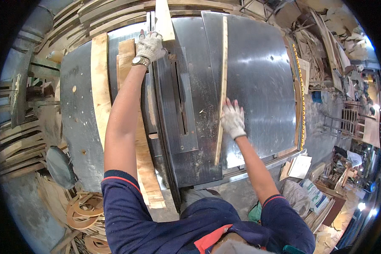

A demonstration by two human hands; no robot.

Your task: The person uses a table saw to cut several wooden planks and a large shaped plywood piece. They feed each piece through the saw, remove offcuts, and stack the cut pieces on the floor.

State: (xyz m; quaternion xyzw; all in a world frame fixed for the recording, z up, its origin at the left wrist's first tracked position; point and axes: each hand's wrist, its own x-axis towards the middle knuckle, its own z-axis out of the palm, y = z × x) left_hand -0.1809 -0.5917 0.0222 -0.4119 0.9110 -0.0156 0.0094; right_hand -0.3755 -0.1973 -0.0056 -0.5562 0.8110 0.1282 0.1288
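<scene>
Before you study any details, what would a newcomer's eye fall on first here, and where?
The broad, shiny metal tabletop dominates the middle, with a thin wooden strip lying lengthwise on it. Two gloved hands stand out: the left hand at the far end, beside a pale board, and the right hand at the strip's right side.

Bright light fills the middle of the frame. White glare patches the shiny metal tabletop [262,76] right of centre; small white lights [361,206] flare at lower right. Straight edges bend toward the round black rim, where details soften.
</scene>
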